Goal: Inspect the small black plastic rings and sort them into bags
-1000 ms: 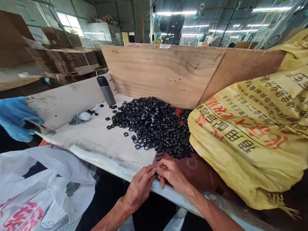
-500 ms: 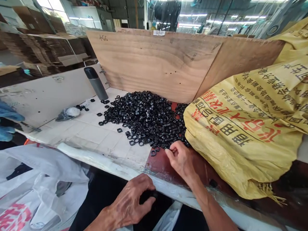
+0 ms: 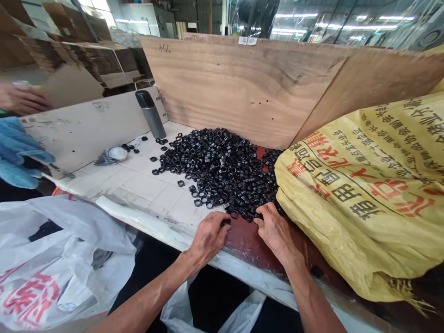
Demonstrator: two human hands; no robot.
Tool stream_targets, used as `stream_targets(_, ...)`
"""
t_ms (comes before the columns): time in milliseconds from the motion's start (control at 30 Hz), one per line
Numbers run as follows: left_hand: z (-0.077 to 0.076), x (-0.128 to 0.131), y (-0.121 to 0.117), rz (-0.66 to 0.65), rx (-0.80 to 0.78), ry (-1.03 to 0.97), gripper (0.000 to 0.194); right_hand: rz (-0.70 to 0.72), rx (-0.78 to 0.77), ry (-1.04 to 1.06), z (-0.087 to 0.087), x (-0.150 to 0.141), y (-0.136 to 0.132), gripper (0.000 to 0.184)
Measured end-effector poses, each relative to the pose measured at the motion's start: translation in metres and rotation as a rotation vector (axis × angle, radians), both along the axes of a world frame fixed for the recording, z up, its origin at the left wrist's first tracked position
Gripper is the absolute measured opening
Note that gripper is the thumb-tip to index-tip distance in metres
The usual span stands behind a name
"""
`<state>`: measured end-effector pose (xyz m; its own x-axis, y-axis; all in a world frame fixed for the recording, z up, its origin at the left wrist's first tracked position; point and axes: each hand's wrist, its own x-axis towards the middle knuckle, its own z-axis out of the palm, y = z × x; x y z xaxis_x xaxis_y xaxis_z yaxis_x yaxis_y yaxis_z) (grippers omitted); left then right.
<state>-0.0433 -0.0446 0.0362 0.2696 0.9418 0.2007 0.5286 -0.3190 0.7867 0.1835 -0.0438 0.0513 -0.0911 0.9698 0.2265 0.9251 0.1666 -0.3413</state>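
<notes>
A big pile of small black rings (image 3: 218, 169) lies on the worktable (image 3: 145, 194) in front of a plywood board. My left hand (image 3: 210, 236) rests at the near edge of the pile, fingers curled, with its fingertips pinching one black ring (image 3: 226, 222). My right hand (image 3: 274, 229) is just to the right of it, fingers bent, with its fingertips on rings at the pile's near right edge. What the right fingers hold is hidden.
A yellow printed woven sack (image 3: 367, 189) fills the right of the table. A grey flask (image 3: 150, 114) and a small plastic bag (image 3: 111, 156) stand at the back left. White plastic bags (image 3: 52, 259) hang below the table edge. Another person's hand (image 3: 21, 98) and blue cloth (image 3: 17, 150) are at far left.
My left hand came up from below the table edge to the pile's near edge. My right hand stayed at the pile, shifting slightly right.
</notes>
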Motion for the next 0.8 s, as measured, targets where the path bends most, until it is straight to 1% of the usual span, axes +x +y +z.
stream_targets(33, 0.002, -0.001, -0.003, 0.02, -0.069, -0.082, 0.029, -0.005, 0.003, 0.014, 0.001, 0.0, 0.0, 0.018)
stream_targets(100, 0.006, -0.003, -0.006, 0.023, -0.221, -0.259, 0.031, -0.003, 0.059, 0.096, 0.003, -0.001, 0.0, 0.013)
stream_targets(167, 0.008, -0.005, -0.006, -0.007, -0.355, -0.449, 0.027, 0.017, 0.104, 0.274, 0.006, -0.007, -0.001, 0.012)
stream_targets(200, 0.009, -0.006, -0.005, -0.028, -0.417, -0.537, 0.026, 0.04, 0.093, 0.383, 0.007, -0.011, -0.002, 0.013)
stream_targets(267, 0.011, -0.008, -0.003, -0.064, -0.52, -0.687, 0.027, 0.131, 0.006, 0.568, 0.01, -0.021, -0.004, 0.015)
stream_targets(333, 0.013, -0.01, -0.001, -0.09, -0.587, -0.775, 0.029, 0.239, -0.073, 0.656, 0.012, -0.031, -0.007, 0.014)
stream_targets(400, 0.014, -0.012, -0.001, -0.102, -0.605, -0.819, 0.03, 0.306, -0.087, 0.68, 0.013, -0.038, -0.01, 0.017)
stream_targets(433, 0.014, -0.012, -0.001, -0.105, -0.604, -0.83, 0.031, 0.317, -0.088, 0.692, 0.013, -0.041, -0.011, 0.018)
stream_targets(533, 0.011, -0.011, -0.003, -0.106, -0.596, -0.857, 0.032, 0.282, -0.123, 0.739, 0.011, -0.044, -0.013, 0.017)
stream_targets(633, 0.007, -0.01, -0.004, -0.104, -0.597, -0.868, 0.033, 0.246, -0.153, 0.747, 0.01, -0.044, -0.015, 0.011)
stream_targets(700, 0.005, -0.009, -0.004, -0.094, -0.576, -0.859, 0.034, 0.26, -0.129, 0.722, 0.01, -0.044, -0.016, 0.008)
stream_targets(800, 0.003, -0.008, -0.005, -0.081, -0.504, -0.828, 0.031, 0.284, -0.071, 0.698, 0.009, -0.045, -0.016, 0.01)
